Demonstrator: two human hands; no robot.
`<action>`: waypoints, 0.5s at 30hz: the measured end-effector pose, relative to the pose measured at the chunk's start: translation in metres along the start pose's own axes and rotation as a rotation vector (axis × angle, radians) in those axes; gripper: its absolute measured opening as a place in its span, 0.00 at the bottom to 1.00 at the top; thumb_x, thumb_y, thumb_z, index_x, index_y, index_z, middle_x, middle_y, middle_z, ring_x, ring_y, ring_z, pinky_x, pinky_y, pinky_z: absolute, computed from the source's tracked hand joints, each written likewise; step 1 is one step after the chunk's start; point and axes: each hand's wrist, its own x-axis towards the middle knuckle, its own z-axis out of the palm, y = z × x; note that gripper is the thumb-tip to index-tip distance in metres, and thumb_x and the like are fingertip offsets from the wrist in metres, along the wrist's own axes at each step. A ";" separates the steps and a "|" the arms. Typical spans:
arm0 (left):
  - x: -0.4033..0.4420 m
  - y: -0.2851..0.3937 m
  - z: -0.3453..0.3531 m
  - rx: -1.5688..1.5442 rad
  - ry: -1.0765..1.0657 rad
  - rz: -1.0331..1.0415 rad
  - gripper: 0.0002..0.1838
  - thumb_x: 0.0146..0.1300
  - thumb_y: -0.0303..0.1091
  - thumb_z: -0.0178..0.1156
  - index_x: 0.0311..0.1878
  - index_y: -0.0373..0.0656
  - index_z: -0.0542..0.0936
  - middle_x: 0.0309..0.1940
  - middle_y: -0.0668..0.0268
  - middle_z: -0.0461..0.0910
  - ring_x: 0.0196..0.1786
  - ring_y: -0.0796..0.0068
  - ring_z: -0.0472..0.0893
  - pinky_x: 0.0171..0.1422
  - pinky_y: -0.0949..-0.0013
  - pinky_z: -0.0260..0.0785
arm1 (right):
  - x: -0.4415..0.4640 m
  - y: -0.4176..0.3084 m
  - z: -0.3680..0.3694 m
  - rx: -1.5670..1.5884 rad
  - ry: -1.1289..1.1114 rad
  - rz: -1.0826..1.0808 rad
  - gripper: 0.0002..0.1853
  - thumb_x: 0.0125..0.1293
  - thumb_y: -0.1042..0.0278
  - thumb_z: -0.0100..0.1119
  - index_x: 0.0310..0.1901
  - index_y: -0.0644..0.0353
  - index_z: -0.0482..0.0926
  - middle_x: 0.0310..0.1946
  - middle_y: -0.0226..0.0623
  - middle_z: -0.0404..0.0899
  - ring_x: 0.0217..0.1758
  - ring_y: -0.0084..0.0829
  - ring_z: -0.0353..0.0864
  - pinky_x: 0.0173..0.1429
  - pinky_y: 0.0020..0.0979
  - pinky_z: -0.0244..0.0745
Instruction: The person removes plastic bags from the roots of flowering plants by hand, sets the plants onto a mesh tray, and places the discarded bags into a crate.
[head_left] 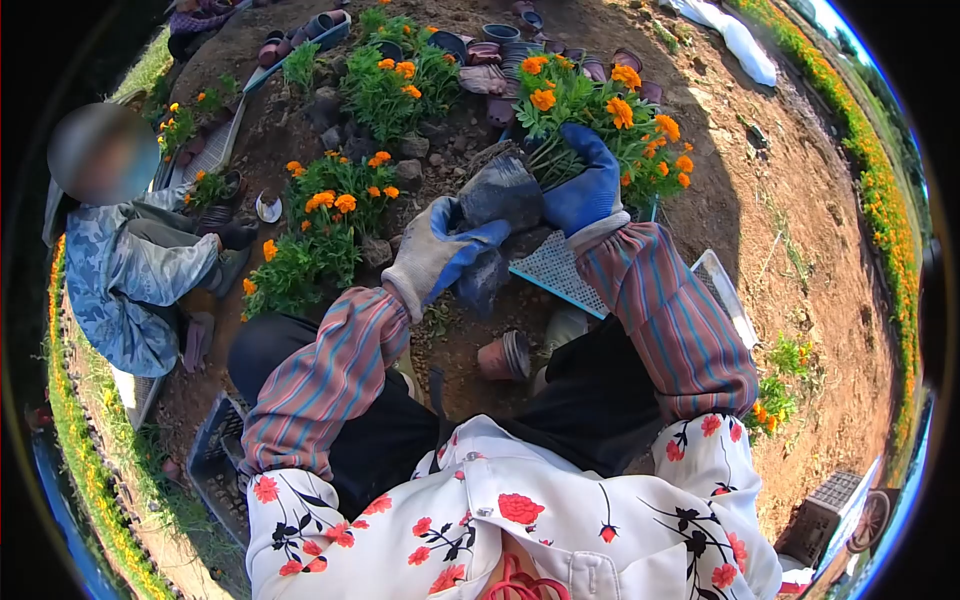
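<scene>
My left hand (440, 257), in a grey and blue glove, is closed on a black plastic nursery bag (500, 192), its fingers wrapped at the left side. Dark soil shows at the bag's top. My right hand (585, 185), in a blue glove, is closed around the stems of an orange marigold plant (600, 105), just right of the bag. The plant leans to the upper right. Whether its roots are inside the bag is hidden. Below the hands, a small reddish-brown pot (504, 357) lies tilted on the soil between my legs.
A blue-edged perforated tray (560, 270) lies below my right hand. Marigold clumps (325, 215) stand at left, and stacked empty pots (510, 60) lie beyond. A person (140, 275) sits at the left. A dark crate (218, 460) is beside my left leg.
</scene>
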 end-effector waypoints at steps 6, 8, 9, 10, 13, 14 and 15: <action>0.008 -0.021 -0.010 -0.025 -0.059 0.050 0.16 0.53 0.32 0.65 0.43 0.36 0.76 0.32 0.69 0.78 0.31 0.87 0.73 0.36 0.79 0.69 | 0.003 0.003 -0.010 0.125 -0.337 0.145 0.12 0.61 0.69 0.44 0.43 0.61 0.72 0.43 0.43 0.76 0.47 0.41 0.75 0.56 0.45 0.69; 0.007 -0.021 -0.011 -0.039 -0.065 0.091 0.13 0.54 0.31 0.64 0.41 0.37 0.77 0.30 0.71 0.78 0.28 0.89 0.71 0.33 0.80 0.68 | 0.002 0.002 0.000 0.061 -0.148 0.086 0.11 0.60 0.69 0.46 0.43 0.61 0.73 0.42 0.43 0.77 0.46 0.41 0.76 0.54 0.46 0.69; 0.005 -0.019 -0.009 0.010 -0.096 0.118 0.14 0.55 0.30 0.62 0.44 0.36 0.76 0.34 0.69 0.78 0.34 0.86 0.73 0.39 0.78 0.69 | 0.000 0.001 0.003 -0.003 0.041 0.027 0.11 0.59 0.70 0.48 0.42 0.61 0.73 0.41 0.42 0.77 0.44 0.42 0.76 0.53 0.48 0.70; 0.002 -0.015 -0.007 0.059 -0.128 0.145 0.15 0.57 0.29 0.60 0.47 0.35 0.75 0.38 0.67 0.78 0.39 0.83 0.76 0.46 0.76 0.70 | 0.001 -0.001 0.002 -0.002 0.041 0.026 0.11 0.59 0.70 0.48 0.42 0.61 0.73 0.41 0.42 0.77 0.44 0.42 0.76 0.53 0.48 0.70; -0.010 0.003 -0.007 0.065 -0.179 0.059 0.13 0.57 0.28 0.60 0.46 0.35 0.76 0.35 0.70 0.78 0.37 0.86 0.74 0.43 0.79 0.69 | 0.006 -0.008 0.002 0.000 0.030 -0.009 0.10 0.57 0.71 0.50 0.41 0.61 0.74 0.38 0.42 0.77 0.40 0.42 0.76 0.49 0.48 0.71; -0.013 0.001 -0.011 0.063 -0.175 0.063 0.13 0.57 0.28 0.60 0.46 0.35 0.76 0.35 0.70 0.78 0.37 0.86 0.74 0.43 0.79 0.69 | 0.008 -0.011 0.003 0.023 0.074 -0.052 0.10 0.56 0.71 0.51 0.40 0.61 0.74 0.38 0.43 0.77 0.40 0.42 0.76 0.49 0.48 0.71; -0.016 -0.003 -0.017 0.132 -0.243 0.146 0.12 0.58 0.28 0.59 0.45 0.35 0.77 0.34 0.71 0.78 0.35 0.87 0.74 0.41 0.80 0.68 | 0.011 -0.015 0.003 0.047 0.119 -0.096 0.10 0.56 0.71 0.51 0.40 0.61 0.73 0.37 0.43 0.77 0.39 0.42 0.76 0.49 0.48 0.71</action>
